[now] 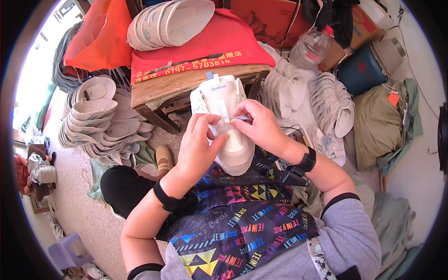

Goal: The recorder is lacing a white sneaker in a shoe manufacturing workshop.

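A white shoe upper (pixel 238 151) with a mesh toe and a grey-blue pull tab leans upright between my lap and a wooden bench, toe toward me. My left hand (pixel 198 144) curls over its left side, fingers bent at the tongue and thumb resting above the toe mesh. From the other side my right hand (pixel 259 123) pinches a thin pale shoelace (pixel 243 118) between thumb and forefinger, close to the eyelets. Both hands touch the upper's middle. What lies beneath my left fingertips is partly hidden.
The wooden bench (pixel 186 84) bears a red cloth (pixel 233 39) and stacked white uppers (pixel 163 23). More stacks of uppers (pixel 93 116) lie at the left, others (pixel 331 100) at the right. Beyond are a clear plastic bottle (pixel 311 46), a blue container (pixel 361 70) and an olive sack (pixel 380 126).
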Available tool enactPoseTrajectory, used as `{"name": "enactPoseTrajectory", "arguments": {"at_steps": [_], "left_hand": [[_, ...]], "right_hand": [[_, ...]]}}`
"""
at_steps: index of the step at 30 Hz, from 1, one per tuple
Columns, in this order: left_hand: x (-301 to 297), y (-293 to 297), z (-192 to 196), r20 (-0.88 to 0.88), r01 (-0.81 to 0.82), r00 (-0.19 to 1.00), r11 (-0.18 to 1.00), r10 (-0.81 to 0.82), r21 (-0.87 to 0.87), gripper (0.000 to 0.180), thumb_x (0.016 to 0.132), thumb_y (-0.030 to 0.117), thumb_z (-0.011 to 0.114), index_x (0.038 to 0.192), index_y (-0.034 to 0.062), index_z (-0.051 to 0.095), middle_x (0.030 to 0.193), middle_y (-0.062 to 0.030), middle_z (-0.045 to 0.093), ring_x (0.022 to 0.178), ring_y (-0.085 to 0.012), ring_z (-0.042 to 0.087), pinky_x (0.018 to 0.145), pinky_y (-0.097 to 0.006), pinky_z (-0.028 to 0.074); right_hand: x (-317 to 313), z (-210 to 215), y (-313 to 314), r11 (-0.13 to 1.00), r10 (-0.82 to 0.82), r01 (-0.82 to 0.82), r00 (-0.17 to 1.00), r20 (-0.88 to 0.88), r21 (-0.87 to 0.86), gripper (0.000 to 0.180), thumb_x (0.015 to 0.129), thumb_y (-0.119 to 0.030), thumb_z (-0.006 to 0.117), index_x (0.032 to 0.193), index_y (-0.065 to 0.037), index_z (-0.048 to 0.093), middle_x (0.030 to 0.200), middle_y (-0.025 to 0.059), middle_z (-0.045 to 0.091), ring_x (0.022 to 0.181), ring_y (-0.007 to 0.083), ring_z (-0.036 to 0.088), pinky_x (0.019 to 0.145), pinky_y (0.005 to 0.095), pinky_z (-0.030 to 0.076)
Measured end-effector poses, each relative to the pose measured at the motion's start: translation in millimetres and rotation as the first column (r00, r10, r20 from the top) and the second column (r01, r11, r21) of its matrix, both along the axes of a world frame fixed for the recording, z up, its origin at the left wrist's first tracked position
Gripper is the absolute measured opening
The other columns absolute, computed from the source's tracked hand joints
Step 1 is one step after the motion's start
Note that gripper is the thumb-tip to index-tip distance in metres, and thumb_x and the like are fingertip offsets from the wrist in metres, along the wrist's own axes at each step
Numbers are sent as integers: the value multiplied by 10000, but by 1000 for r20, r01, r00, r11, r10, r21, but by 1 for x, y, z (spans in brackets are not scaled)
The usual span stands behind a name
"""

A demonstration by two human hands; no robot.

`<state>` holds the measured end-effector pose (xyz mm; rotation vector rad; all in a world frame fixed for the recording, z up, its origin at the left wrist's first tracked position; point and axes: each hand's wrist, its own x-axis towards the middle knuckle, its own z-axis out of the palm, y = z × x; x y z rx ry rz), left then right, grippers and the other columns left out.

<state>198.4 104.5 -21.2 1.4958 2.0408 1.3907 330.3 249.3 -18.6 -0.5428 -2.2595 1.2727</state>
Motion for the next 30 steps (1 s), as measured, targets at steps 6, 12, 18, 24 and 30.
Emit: {"name": "enactPoseTrajectory", "arguments": {"at_steps": [6,12,18,24,30], "left_hand": [[0,4,-12,-4,3,1000,998,-3,55,248,782,0,711,994,24,584,886,-79,571,616,-153,547,576,-296,464],[-6,9,-12,-27,18,999,1000,-18,4,207,815,22,678,996,33,577,857,-89,582,625,-189,575,582,-318,480],[-5,6,-1,-444,2,892,983,-84,-181,160,895,50,548,1054,36,552,930,-167,564,747,-393,602,650,-449,503],[-61,-74,42,386,421,879,837,-281,-349,103,929,93,595,967,27,664,849,-56,552,640,-156,549,612,-254,474],[-269,-276,-43,905,-465,-52,812,-422,352,199,983,61,502,1171,47,567,781,-8,462,726,-85,442,705,-251,389]], "right_hand": [[3,-5,-3,996,-71,78,989,130,-45,134,845,-131,692,868,-15,627,827,93,602,745,193,601,668,315,482],[-2,-12,-8,1000,-8,8,1000,22,-22,146,871,-142,661,881,0,629,843,140,641,765,248,625,684,356,484],[0,-1,0,995,95,-91,991,98,-41,134,902,-114,647,935,15,634,843,68,622,771,140,600,688,300,485],[26,-2,26,998,56,-62,961,270,13,165,856,-167,656,909,-19,606,826,118,599,792,259,636,712,357,496],[96,-56,74,859,-183,-62,890,417,508,138,813,-128,656,903,-27,629,807,111,585,758,222,605,685,352,477]]}}
